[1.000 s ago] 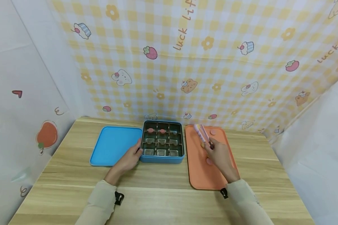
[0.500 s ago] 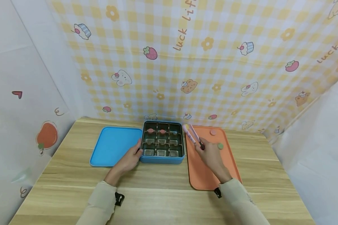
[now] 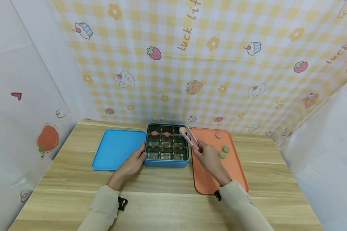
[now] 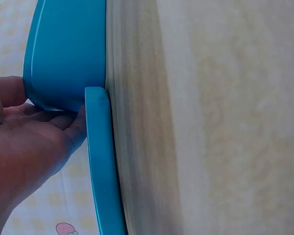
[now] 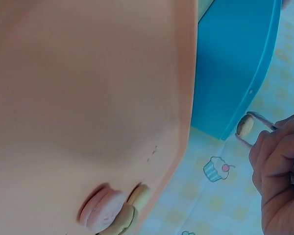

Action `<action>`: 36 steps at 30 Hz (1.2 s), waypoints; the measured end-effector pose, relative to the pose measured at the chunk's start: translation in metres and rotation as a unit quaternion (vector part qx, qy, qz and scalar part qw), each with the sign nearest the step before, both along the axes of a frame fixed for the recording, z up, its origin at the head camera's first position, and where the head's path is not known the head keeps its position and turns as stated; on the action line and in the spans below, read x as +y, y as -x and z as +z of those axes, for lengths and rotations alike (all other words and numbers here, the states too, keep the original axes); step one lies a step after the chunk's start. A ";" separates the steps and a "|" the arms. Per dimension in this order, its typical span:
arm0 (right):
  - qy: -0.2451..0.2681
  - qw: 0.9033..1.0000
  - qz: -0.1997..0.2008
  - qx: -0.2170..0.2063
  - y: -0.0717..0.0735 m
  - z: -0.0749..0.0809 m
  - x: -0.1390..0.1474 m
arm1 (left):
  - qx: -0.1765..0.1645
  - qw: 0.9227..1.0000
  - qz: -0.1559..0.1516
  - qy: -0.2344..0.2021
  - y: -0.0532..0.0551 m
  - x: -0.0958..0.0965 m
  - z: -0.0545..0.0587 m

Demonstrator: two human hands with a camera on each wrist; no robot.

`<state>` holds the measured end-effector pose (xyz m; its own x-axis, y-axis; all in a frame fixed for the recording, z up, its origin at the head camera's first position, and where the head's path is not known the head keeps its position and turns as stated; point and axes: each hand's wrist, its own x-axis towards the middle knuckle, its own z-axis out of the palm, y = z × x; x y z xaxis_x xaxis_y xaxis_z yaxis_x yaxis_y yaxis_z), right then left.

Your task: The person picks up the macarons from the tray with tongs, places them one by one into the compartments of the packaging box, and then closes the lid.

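Note:
My left hand (image 3: 135, 160) grips the left side of a blue tin box (image 3: 166, 163), its thumb at the rim and fingers against the wall (image 4: 63, 63). Inside is a dark tray of square compartments. Two back compartments hold pink macarons (image 3: 154, 133); something bluish sits in the back right one, partly covered. With my right hand (image 3: 209, 157) I hold pink tongs (image 3: 186, 139), a yellow macaron (image 3: 183, 130) pinched in their tips above the box's back right part. In the right wrist view this macaron (image 5: 245, 126) shows between the tips, beside the box wall.
An orange tray (image 3: 200, 183) lies right of the box. On it are a pink macaron (image 3: 218, 135) and two green macarons (image 3: 226, 149); my right arm hides part of it. A flat blue lid (image 3: 117, 150) lies at the left. Patterned cloth (image 3: 173, 70) hangs behind the table.
My right hand has moved left from the orange tray to the box, carrying the yellow macaron in the tongs. Green macarons have come into sight. My left hand stays put.

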<state>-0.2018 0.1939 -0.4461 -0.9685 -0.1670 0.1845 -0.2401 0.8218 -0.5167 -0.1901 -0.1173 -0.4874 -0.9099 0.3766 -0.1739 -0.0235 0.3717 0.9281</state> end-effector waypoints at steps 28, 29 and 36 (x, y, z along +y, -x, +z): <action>-0.001 1.000 0.005 -0.022 0.003 -0.004 -0.011 | 0.008 1.000 0.006 -0.009 0.000 0.001 -0.003; -0.001 1.000 0.006 -0.022 0.003 -0.005 -0.012 | 0.008 1.000 0.007 -0.011 0.000 0.002 -0.003; -0.001 1.000 0.010 -0.017 0.002 -0.007 -0.012 | 0.012 1.000 0.010 -0.014 0.001 0.002 -0.004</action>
<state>-0.2042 0.1819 -0.4528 -0.9707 -0.1860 0.1518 -0.2386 0.8186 -0.5225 -0.1907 -0.1153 -0.4914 -0.9210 0.3627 -0.1418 -0.0087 0.3449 0.9386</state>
